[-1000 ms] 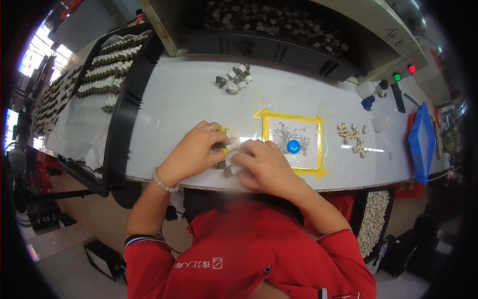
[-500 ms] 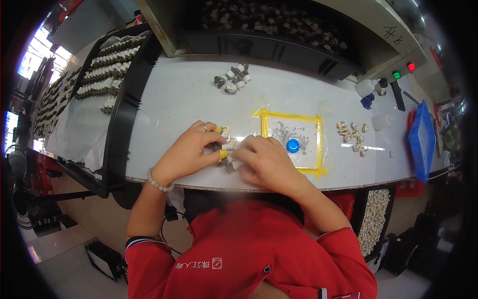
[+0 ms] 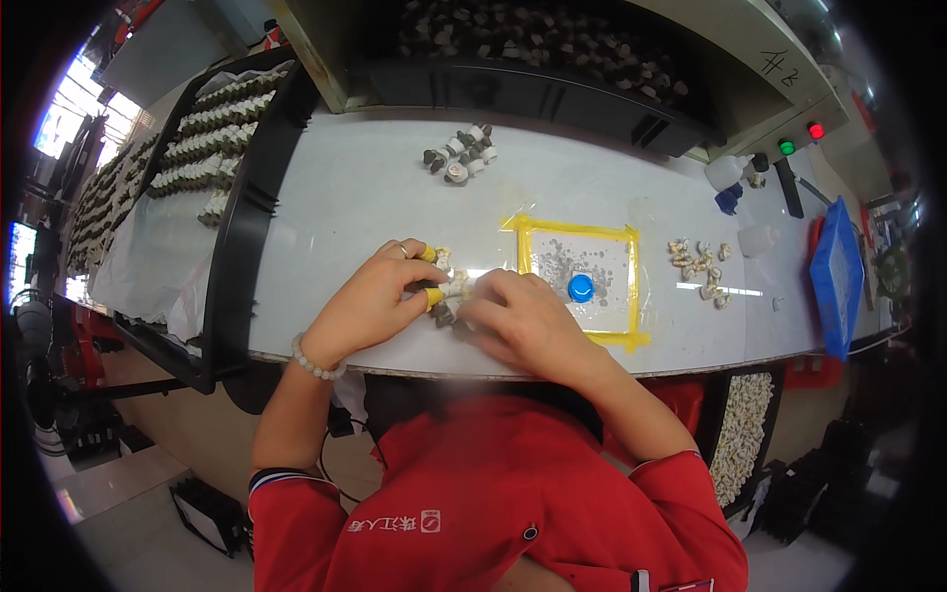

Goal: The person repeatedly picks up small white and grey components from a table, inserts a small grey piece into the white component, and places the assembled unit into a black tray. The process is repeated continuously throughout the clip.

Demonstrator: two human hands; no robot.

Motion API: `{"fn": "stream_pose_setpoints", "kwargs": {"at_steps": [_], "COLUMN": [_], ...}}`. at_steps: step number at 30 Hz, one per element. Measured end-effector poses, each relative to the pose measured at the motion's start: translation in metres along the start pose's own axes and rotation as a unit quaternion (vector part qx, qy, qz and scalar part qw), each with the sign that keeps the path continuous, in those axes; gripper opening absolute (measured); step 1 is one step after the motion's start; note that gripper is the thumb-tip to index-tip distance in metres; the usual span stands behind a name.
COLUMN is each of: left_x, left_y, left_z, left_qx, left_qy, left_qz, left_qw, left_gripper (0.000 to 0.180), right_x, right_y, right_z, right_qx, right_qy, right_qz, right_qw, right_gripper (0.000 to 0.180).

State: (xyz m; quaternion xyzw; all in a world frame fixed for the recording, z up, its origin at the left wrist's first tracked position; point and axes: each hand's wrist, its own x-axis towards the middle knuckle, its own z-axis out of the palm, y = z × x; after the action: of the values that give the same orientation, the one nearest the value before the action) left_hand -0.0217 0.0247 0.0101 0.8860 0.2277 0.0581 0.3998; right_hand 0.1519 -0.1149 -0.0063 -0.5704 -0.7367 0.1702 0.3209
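White table [image 3: 345, 178], runs across the view. Black tray [image 3: 247, 222] at the table's left edge, rows of grey-and-white parts on a pale liner. Black bin [image 3: 552, 94] along the far edge, full of similar loose parts. Blue tray [image 3: 837, 281] tilted up at the right edge.

Right hand [image 3: 533, 321] over the table near the near edge, around mid-length; fingers curled, tips hidden, can't tell if its grip is pinching. Left hand [image 3: 365, 301] beside it, also by the near edge; thumb and index finger parted at the parts, firm pinch or not can't be told.

Yellow tape frame [image 3: 632, 286] right of the right hand, edging a speckled patch. Heap of grey-and-white parts [image 3: 456, 172] toward the far edge. Worked parts [image 3: 456, 281] between the hands, near edge, partly covered by fingers. Loose yellowish-white parts [image 3: 712, 292] between tape frame and right edge. White bottle [image 3: 725, 174] by the far right corner. Bead bracelet [image 3: 318, 360] on left wrist. Blue round cap [image 3: 581, 288] inside the tape frame. Yellow finger covers [image 3: 433, 296] on left thumb and index finger.
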Motion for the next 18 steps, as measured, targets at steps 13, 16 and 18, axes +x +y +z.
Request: {"fn": "stream_pose_setpoints", "kwargs": {"at_steps": [13, 16, 18], "left_x": [0.003, 0.003, 0.003], "left_y": [-0.004, -0.003, -0.002], "left_z": [0.002, 0.001, -0.001], "left_qx": [0.013, 0.010, -0.002], "left_qy": [0.017, 0.014, 0.005], "left_qz": [0.009, 0.009, 0.006], "left_qw": [1.000, 1.000, 1.000], "left_gripper": [0.027, 0.026, 0.024], "right_x": [0.008, 0.011, 0.013], "right_y": [-0.001, 0.000, 0.002], "right_z": [0.001, -0.002, -0.002], "right_qx": [-0.015, -0.027, -0.029], "right_qy": [-0.003, -0.017, -0.019], "right_qz": [-0.031, -0.030, -0.027], "right_qw": [0.999, 0.999, 0.999], "right_gripper": [0.026, 0.027, 0.027]}}
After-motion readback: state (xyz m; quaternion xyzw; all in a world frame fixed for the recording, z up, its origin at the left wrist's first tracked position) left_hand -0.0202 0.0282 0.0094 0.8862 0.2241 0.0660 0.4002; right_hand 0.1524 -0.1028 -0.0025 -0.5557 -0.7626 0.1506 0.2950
